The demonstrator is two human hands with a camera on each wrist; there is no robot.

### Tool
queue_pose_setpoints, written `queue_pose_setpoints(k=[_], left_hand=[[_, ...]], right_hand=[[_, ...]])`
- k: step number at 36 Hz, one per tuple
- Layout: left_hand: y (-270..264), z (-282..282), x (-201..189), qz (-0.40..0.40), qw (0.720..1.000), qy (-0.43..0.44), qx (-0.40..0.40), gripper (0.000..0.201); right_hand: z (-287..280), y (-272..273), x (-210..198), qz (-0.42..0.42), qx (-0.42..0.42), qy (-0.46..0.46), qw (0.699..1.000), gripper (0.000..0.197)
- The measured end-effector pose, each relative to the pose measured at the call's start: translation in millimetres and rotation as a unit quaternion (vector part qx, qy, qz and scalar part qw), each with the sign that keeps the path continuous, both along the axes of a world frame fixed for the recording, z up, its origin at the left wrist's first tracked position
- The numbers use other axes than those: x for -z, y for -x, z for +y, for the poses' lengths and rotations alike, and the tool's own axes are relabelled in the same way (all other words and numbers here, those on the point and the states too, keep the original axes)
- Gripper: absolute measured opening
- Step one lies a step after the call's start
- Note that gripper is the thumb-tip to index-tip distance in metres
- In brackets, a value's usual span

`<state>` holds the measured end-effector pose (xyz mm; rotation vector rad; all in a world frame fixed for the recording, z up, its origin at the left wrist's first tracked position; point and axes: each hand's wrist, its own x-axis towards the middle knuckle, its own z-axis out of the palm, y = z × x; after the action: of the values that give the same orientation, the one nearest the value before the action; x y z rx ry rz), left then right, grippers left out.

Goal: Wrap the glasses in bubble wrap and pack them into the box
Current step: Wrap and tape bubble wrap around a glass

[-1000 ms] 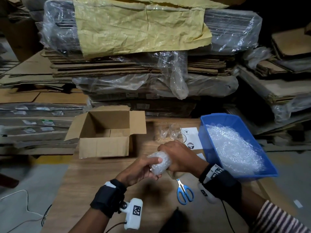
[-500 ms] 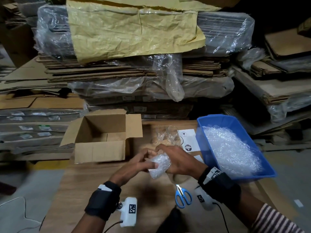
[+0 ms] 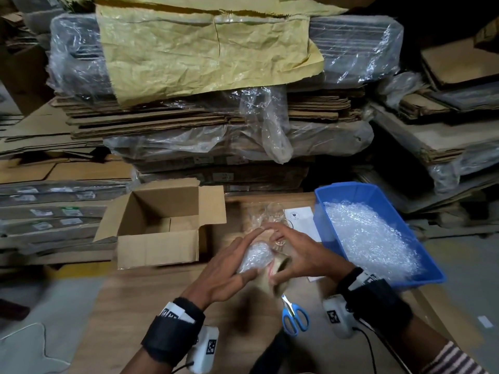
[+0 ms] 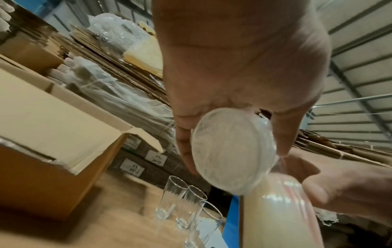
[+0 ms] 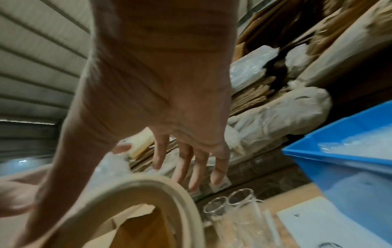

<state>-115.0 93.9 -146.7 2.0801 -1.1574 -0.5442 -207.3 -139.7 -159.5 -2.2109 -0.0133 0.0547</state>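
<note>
Glasses wrapping: our left hand (image 3: 229,268) grips one wrapped glass (image 3: 255,256); our right hand (image 3: 299,255), fingers extended, brings the tape roll (image 3: 279,268), so taping it seems next.

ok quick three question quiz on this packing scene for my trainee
1. True or false: the scissors lie inside the cardboard box.
2. The blue bin holds: A loose glasses, B bubble wrap, C tape rolls.
3. Which hand holds the wrapped glass?
Key: 1 false, they lie on the table. 2 B. 3 the left hand.
</note>
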Motion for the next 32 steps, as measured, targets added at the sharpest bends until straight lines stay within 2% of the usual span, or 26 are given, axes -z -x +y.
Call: queue_pose_setpoints(k=[2, 4, 6, 8, 14, 18, 23, 27, 28, 32], left_hand=[[-1.5, 3.3, 4.2, 0.02, 1.0, 0.021, -0.009, 0.07], [-1.4, 4.7, 5.8, 0.041, 0.998, 0.043, -0.019, 0.062], [-1.3, 5.6, 6.8, 0.068, 0.995, 0.064, -0.03, 0.057], [-1.4, 5.4, 8.0, 0.114, 0.988, 0.091, -0.042, 0.055], [1.3, 2.5, 11.2, 0.249, 0.953, 0.156, -0.071, 0.056], [0.3, -0.3, 13.1, 0.314, 0.917, 0.209, -0.127, 0.052], [1.7, -4.6, 24.9, 0.393, 0.863, 0.26, -0.18, 0.054], [-2.7, -6.6, 32.2, 0.438, 0.811, 0.302, -0.244, 0.055], [-4.9, -7.1, 32.1, 0.438, 0.806, 0.306, -0.253, 0.056], [-6.2, -10.1, 27.8, 0.43, 0.821, 0.291, -0.239, 0.055]], right_hand=[[-11.4, 6.2, 5.5, 0.028, 0.02, -0.006, 0.999, 0.091], [-18.0, 11.1, 10.8, 0.063, 0.034, -0.062, 0.996, 0.079], [-18.7, 15.6, 14.5, 0.07, 0.051, -0.132, 0.988, 0.067], [-16.6, 17.8, 18.1, 0.06, 0.07, -0.146, 0.985, 0.058], [-4.4, 20.8, 19.7, 0.051, 0.11, -0.253, 0.96, 0.055], [9.3, 18.0, 19.5, -0.017, 0.181, -0.305, 0.935, 0.06], [17.7, 7.1, 1.4, -0.069, 0.188, -0.277, 0.94, 0.059], [11.4, 6.0, -17.5, -0.049, 0.115, -0.148, 0.981, 0.047], [13.6, 7.7, -21.7, -0.029, 0.087, -0.119, 0.989, 0.044], [17.8, 11.8, -39.0, 0.027, 0.028, -0.073, 0.997, 0.045]])
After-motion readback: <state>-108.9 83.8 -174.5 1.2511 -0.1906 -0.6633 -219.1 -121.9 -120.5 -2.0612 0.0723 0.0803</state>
